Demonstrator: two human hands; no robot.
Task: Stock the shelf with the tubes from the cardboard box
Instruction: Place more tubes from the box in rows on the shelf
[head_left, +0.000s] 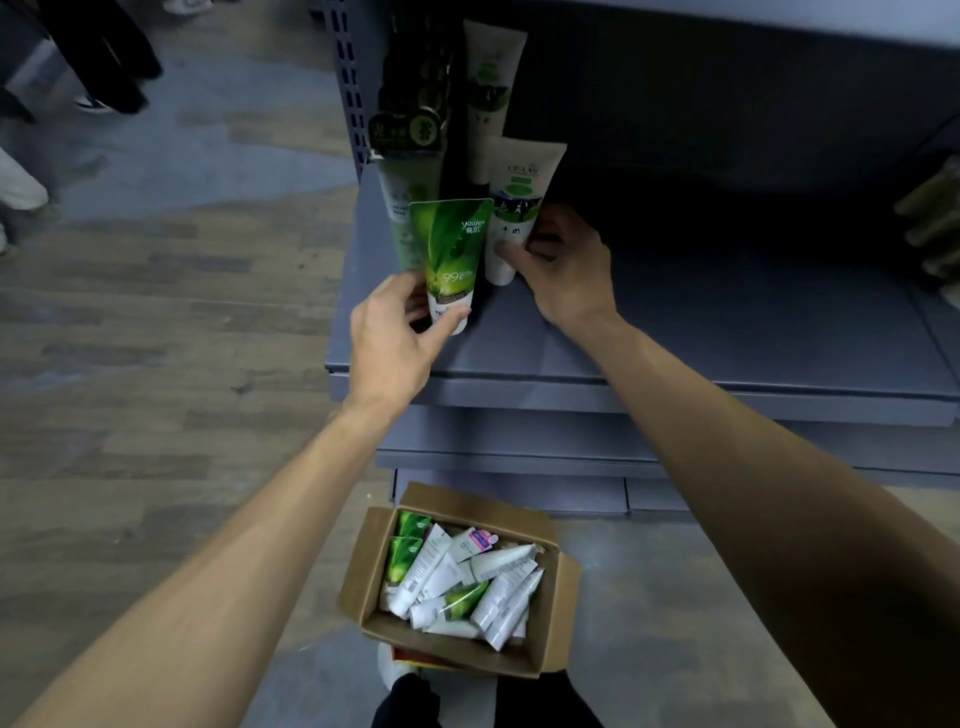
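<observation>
Head view: upright tubes (410, 156) crowd shelf (675, 332) corner behind hands.

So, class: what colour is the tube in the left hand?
Green tube with white cap end; head view.

The right hand (563, 270) hides the white tube's (519, 208) lower right side. Beyond it, the shelf's (675, 332) back lies in darkness.

Wood-look plank flooring (130, 322) in grey-brown tones covers the left side, with a paler, worn grey patch (218, 150) towards the far end. A perforated grey metal upright (349, 78) rises at the unit's left edge. Dark trouser legs and shoes of bystanders (104, 67) stand at the far left corner. Lighting is dim.
</observation>
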